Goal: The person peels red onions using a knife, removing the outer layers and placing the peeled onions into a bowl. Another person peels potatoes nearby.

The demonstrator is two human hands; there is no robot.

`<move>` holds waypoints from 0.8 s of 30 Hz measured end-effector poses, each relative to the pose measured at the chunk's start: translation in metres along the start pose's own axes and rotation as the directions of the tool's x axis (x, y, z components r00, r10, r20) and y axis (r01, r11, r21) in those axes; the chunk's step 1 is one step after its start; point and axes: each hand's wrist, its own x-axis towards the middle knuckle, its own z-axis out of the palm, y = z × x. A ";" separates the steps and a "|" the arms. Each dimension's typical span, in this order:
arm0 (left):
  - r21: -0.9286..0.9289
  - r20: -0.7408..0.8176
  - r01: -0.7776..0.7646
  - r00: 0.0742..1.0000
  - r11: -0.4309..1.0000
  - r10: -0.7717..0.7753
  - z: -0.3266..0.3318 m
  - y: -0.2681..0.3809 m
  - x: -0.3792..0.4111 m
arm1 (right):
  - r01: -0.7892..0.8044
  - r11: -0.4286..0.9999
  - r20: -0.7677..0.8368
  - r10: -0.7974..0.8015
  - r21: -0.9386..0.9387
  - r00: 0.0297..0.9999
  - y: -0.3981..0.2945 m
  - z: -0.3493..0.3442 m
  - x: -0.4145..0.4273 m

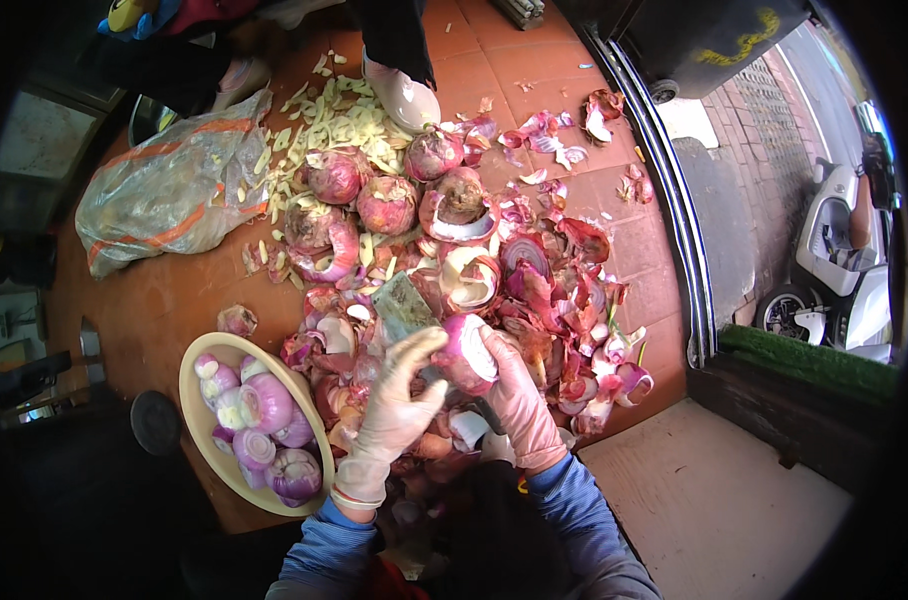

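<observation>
My right hand [518,397], in a pale translucent glove, grips a partly peeled red onion [465,356] whose white cut face shows. A cleaver's broad, dull blade [403,304] extends behind the onion. Its dark handle [490,414] shows beneath my right hand; whether that hand also grips it is unclear. My left hand [398,405], gloved too, is beside the onion with thumb and fingers apart, fingertips close to its left side. Below both hands spreads a heap of red onion skins [540,300]. Left of them, a cream bowl [199,457] contains several peeled red onions [265,401].
Several unpeeled onions [386,204] lie ahead on the tiled floor, beside pale peelings [341,120]. A striped plastic sack [173,187] lies left. Another person's light shoe [401,94] stands beyond. A metal door track [668,180] runs along the right, with a scooter [844,232] outside.
</observation>
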 end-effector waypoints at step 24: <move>0.159 0.681 0.197 0.687 0.967 -0.252 0.002 0.002 -0.021 | 0.019 0.960 -0.220 0.044 0.278 0.974 -0.009 0.000 0.020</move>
